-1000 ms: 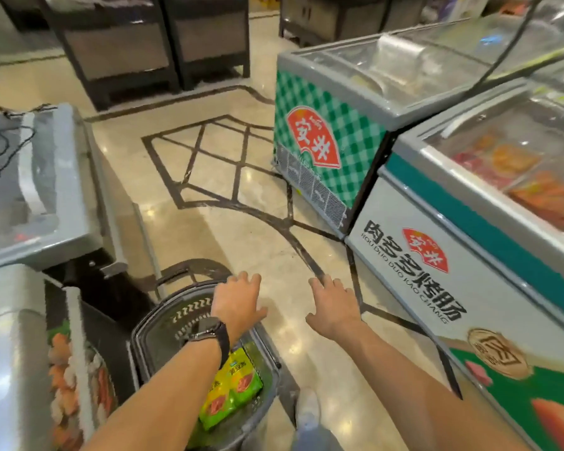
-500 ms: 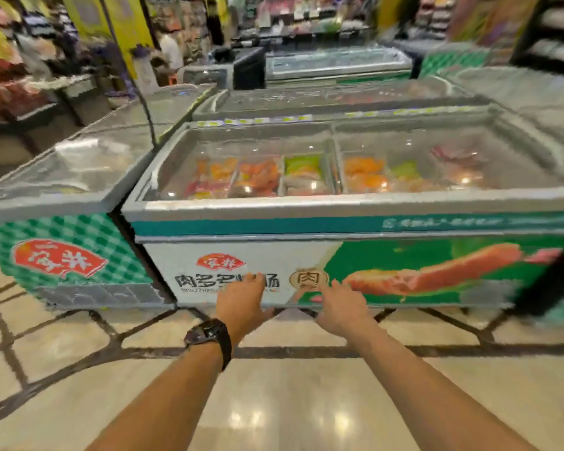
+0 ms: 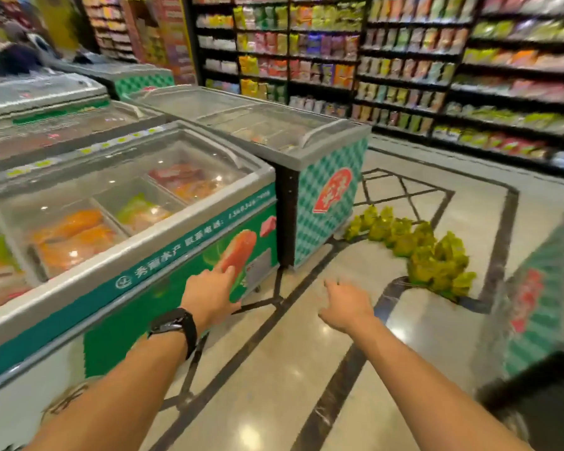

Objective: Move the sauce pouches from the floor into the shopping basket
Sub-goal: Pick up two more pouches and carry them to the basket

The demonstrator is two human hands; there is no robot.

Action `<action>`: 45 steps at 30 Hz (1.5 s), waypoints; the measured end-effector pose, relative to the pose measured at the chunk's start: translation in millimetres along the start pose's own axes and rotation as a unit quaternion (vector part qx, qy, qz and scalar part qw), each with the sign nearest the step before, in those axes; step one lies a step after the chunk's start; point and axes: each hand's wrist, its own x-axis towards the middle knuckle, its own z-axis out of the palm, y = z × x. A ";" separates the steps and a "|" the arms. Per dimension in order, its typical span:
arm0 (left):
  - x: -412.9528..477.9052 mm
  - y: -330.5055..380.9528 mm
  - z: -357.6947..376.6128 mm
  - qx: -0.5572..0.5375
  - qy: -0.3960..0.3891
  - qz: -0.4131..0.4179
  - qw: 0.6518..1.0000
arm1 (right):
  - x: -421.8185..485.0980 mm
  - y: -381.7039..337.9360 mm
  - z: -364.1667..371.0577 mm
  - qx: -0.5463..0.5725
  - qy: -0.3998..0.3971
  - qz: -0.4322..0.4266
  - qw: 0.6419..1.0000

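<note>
1. The sauce pouches (image 3: 414,247), green and yellow, lie in a curved row on the floor (image 3: 306,369), starting just beside the right corner of the checkered freezer (image 3: 326,203) and running toward the right.
2. The right hand (image 3: 345,305) hovers above the floor, fingers (image 3: 331,284) loosely spread, holding nothing, well apart from the pouches.
3. The left hand (image 3: 212,296), with a black watch (image 3: 175,323) on its wrist, is spread open and empty in front of the green freezer (image 3: 127,242).
4. Stocked shelves (image 3: 404,60) line the far side of the aisle.

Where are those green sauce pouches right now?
The green sauce pouches lie in a curved row on the floor, ahead and right of the right hand, beside the checkered freezer.
</note>
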 end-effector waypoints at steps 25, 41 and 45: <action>463.5 225.7 -13.4 0.008 -0.011 0.319 0.948 | 281.5 219.5 -94.3 0.055 0.003 0.289 0.956; 742.2 356.4 -34.2 0.020 -0.055 0.268 0.962 | 560.3 401.3 -145.5 0.110 -0.026 0.259 0.959; 810.4 393.0 -39.4 0.030 -0.075 0.274 0.958 | 609.4 445.3 -159.0 0.121 -0.028 0.258 0.958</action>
